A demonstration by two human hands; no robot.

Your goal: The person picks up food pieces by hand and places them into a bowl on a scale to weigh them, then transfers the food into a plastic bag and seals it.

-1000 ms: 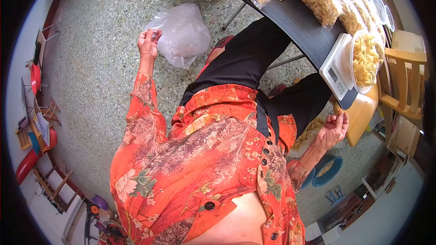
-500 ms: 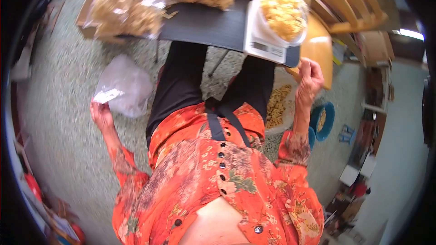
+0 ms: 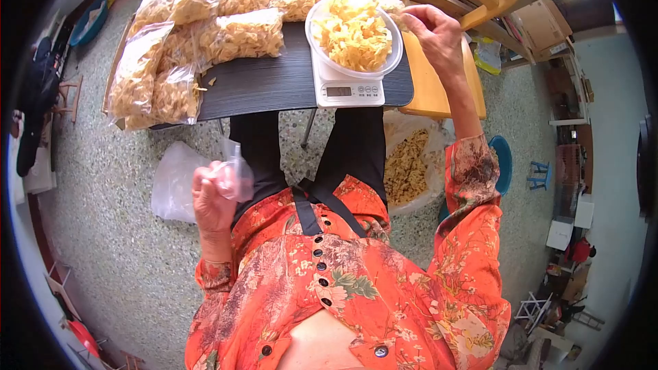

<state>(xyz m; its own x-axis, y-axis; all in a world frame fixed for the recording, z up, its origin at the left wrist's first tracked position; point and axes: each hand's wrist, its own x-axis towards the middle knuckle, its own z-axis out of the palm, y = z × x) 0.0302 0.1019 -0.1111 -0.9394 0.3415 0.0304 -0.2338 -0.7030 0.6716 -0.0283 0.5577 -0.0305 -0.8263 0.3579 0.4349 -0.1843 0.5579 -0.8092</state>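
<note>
My left hand [image 3: 214, 199] is closed on a clear plastic bag [image 3: 234, 173], in front of my lap at the left. Behind it hangs a bundle of translucent bags [image 3: 175, 181]. A white digital scale [image 3: 349, 93] lies at the table's front edge, bearing a round clear bowl [image 3: 392, 62] heaped with pale yellow flakes [image 3: 353, 33]. My right hand [image 3: 433, 31] is at the bowl's right rim, thumb and forefinger pinched together; what is between them is too small to tell. Filled bags of flakes [image 3: 240, 34] are piled behind and left of the scale.
The dark table [image 3: 267, 89] has bag piles at its left and back. A wooden chair [image 3: 473, 79] adjoins its right side. Below, a large bag of brown pieces [image 3: 408, 171] rests on the floor near my leg, with a blue basin [image 3: 502, 164] to its right.
My right hand has risen from the table's corner to the bowl's rim. My left hand has moved inward and up with a clear bag. The view has shifted, showing more of the table.
</note>
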